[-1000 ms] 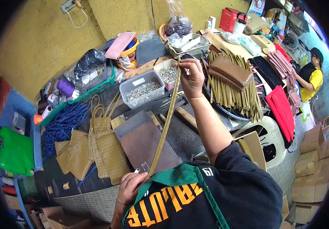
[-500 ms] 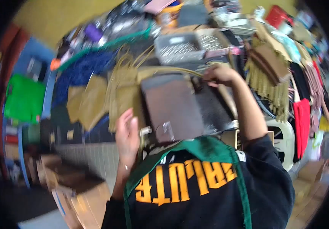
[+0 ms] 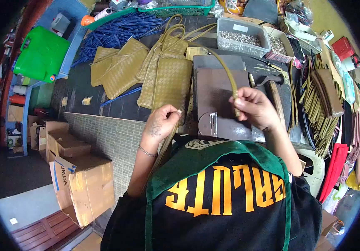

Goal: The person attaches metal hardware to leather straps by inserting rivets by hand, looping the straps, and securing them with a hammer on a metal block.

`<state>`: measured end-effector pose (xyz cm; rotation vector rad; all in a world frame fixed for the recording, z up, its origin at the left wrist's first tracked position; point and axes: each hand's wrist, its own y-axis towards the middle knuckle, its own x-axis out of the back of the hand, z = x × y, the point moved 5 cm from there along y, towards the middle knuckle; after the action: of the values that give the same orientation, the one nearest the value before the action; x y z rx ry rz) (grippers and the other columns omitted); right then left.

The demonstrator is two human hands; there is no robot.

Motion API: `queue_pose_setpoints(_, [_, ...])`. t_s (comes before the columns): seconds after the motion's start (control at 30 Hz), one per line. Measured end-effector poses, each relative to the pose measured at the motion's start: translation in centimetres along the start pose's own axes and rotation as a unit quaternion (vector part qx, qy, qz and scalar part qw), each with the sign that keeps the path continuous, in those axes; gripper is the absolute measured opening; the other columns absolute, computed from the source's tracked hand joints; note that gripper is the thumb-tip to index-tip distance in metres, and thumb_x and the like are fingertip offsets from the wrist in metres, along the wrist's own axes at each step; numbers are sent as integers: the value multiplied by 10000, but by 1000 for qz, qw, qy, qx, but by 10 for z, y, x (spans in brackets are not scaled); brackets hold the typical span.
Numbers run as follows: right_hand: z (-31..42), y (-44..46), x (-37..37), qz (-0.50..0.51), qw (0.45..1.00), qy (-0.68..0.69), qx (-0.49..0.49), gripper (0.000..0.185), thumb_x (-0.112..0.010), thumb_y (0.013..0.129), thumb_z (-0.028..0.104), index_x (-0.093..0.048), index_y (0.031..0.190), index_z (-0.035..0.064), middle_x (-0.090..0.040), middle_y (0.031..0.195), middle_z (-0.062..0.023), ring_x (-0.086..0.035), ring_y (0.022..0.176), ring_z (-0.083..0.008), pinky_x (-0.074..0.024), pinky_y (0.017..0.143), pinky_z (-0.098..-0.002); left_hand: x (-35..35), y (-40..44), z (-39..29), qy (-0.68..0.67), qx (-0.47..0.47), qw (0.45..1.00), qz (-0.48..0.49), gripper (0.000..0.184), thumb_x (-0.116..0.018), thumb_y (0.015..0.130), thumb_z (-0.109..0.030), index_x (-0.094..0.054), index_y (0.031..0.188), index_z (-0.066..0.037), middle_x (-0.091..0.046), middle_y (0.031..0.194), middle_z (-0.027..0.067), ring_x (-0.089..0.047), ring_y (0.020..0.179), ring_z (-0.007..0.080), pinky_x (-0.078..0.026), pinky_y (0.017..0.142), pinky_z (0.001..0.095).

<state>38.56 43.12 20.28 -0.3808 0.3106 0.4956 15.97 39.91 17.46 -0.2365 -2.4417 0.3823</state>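
Note:
My right hand pinches the end of a long olive-gold strap, which arcs up and back to the left over a brown board. Near the front of the table, my left hand has thumb and fingers pressed together on a small light-coloured piece, too small to make out; strap-like strands hang beneath it. Olive woven pouches with looped straps lie just beyond my left hand. A hammer rests to the right of the board, and a metal piece lies on the board's near part.
Two bins of metal parts stand at the back. Blue strips lie at the back left. Olive strips and a brown woven piece are at the right. Cardboard boxes sit on the floor at left.
The view has swung left and down. My right hand has come down nearer my body with the strap end. My left hand, spread half a second ago, has closed.

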Motion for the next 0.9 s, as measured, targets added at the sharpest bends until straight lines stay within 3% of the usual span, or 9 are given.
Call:
queue_pose_setpoints(0.03, [-5,4,-7,-13,1000,8,5,100,-556,771,121,-514,813,40,-522,644,8,-487,480,-40,-380,443,-138,-3,2,3,-1,-3,1000,-1,168,-463,794,-108,-534,831,39,-587,800,106,-558,744,156,-429,701,250])
queue_pose_setpoints(0.1, [-10,13,-21,-17,998,66,16,100,-564,759,80,-491,810,35,-520,664,-5,-505,520,-62,-401,469,-158,-8,5,8,-356,-48,933,-2,88,-481,794,-61,-532,804,10,-584,775,97,-558,721,146,-441,678,245])
queue_pose_setpoints(0.13, [-9,19,-30,-11,997,67,26,97,-560,756,65,-497,819,27,-526,679,-20,-512,550,-73,-410,499,-166,-9,3,0,-368,-70,927,-31,75,-500,791,-58,-540,763,-2,-578,727,46,-542,683,90,-429,632,206])
queue_pose_setpoints(0.23, [-5,35,-49,16,996,7,82,129,-579,738,53,-510,842,19,-541,704,-28,-532,626,-82,-420,554,-171,-16,-7,-28,-362,-93,927,-30,71,-521,784,-62,-538,778,7,-581,742,51,-547,686,90,-431,643,199])
queue_pose_setpoints(0.37, [4,45,-46,-28,992,-31,116,113,-588,736,73,-523,824,47,-552,710,-12,-542,654,-81,-420,564,-169,-6,-9,-46,-322,-136,935,-59,88,-530,781,-69,-557,785,15,-594,739,58,-569,687,97,-443,616,200])
queue_pose_setpoints(0.63, [3,40,-48,1,995,91,46,130,-592,739,101,-536,842,46,-555,749,-13,-540,627,-74,-426,547,-163,-7,-9,-48,-350,-125,927,-52,101,-530,784,-77,-562,796,17,-597,739,61,-573,689,100,-447,618,203])
queue_pose_setpoints(0.83, [-4,44,-54,4,999,30,38,154,-606,726,101,-558,862,48,-576,747,-16,-552,652,-85,-425,552,-177,-5,-8,-45,-338,-130,930,-56,104,-529,785,-82,-563,797,16,-597,730,60,-569,699,94,-443,623,200])
queue_pose_setpoints(0.9, [1,45,-57,27,997,14,75,146,-601,730,97,-557,859,46,-574,722,-16,-546,649,-75,-417,545,-170,-5,-8,-45,-328,-134,934,-57,105,-530,785,-86,-563,790,13,-596,722,58,-567,696,92,-441,622,199])
